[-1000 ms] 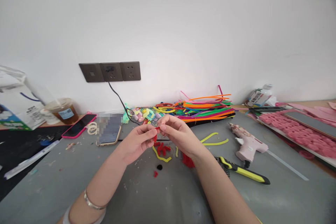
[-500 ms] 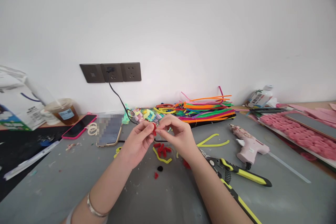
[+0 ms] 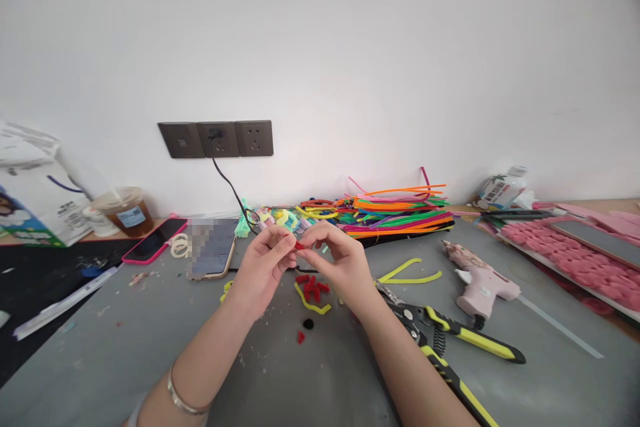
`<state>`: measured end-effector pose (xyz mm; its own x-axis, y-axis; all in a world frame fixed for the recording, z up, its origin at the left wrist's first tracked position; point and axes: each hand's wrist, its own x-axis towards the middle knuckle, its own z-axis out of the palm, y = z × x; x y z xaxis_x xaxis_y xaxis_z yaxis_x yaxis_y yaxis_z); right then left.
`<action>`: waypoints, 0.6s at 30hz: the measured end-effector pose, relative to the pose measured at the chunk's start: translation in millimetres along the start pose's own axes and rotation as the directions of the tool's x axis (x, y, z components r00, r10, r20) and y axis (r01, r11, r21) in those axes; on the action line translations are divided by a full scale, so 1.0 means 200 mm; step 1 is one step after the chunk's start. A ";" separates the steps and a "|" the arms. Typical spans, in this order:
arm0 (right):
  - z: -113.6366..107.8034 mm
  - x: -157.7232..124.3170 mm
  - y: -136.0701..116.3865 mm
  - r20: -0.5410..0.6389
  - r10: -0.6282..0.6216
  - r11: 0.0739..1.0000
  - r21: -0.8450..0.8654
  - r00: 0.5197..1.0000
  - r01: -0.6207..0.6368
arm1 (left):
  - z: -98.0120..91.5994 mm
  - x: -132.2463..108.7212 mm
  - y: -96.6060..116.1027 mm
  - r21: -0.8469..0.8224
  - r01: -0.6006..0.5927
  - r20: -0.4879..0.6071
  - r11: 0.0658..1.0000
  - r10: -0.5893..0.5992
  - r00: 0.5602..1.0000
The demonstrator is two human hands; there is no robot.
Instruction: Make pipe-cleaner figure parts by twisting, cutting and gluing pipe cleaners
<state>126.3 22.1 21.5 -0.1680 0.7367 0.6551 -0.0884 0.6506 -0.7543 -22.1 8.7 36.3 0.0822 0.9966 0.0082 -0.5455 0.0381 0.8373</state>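
Observation:
Between the fingertips of both hands is a small red piece of pipe cleaner (image 3: pixel 299 245), mostly covered by the fingers. My left hand (image 3: pixel 265 270) pinches it from one side, and my right hand (image 3: pixel 343 263) pinches its other end. Below them on the grey mat lie several short red pipe cleaner pieces (image 3: pixel 313 288) in a small heap, with a bent yellow pipe cleaner (image 3: pixel 315 307) beside it. Closer to me are a black round piece (image 3: pixel 309 324) and a single red bit (image 3: pixel 301 337).
Yellow-and-black wire strippers (image 3: pixel 450 333) lie by my right forearm, a pink glue gun (image 3: pixel 483 283) beyond. Colourful pipe cleaners (image 3: pixel 400 217) are piled along the wall. Leftward are two phones (image 3: pixel 155 240) (image 3: pixel 213 250) and a drink cup (image 3: pixel 127 212). A pink knobbly piece (image 3: pixel 575 260) lies far right.
My right fingertips have closed in toward the left ones, and the red piece now lies more sideways between them. The whole view has shifted slightly.

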 end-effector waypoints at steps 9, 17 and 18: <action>-0.04 0.01 -0.02 -0.007 0.041 0.996 0.075 0.999 -0.040 | -0.01 -0.02 0.03 0.078 0.042 0.107 0.996 -0.050 0.993; -0.06 0.02 -0.02 -0.029 0.091 0.990 0.113 0.995 -0.088 | 0.00 -0.03 0.05 0.358 -0.171 0.096 0.918 0.146 0.985; -0.06 0.02 -0.02 -0.031 0.104 0.989 0.110 0.994 -0.100 | 0.00 -0.03 0.05 0.431 -0.231 0.095 0.872 0.211 0.973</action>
<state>138.3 23.9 27.6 -0.1454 0.8055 0.5745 -0.1791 0.5496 -0.8160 -28.7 3.7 44.8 0.0445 0.9706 0.2367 -0.1356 -0.2289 0.9640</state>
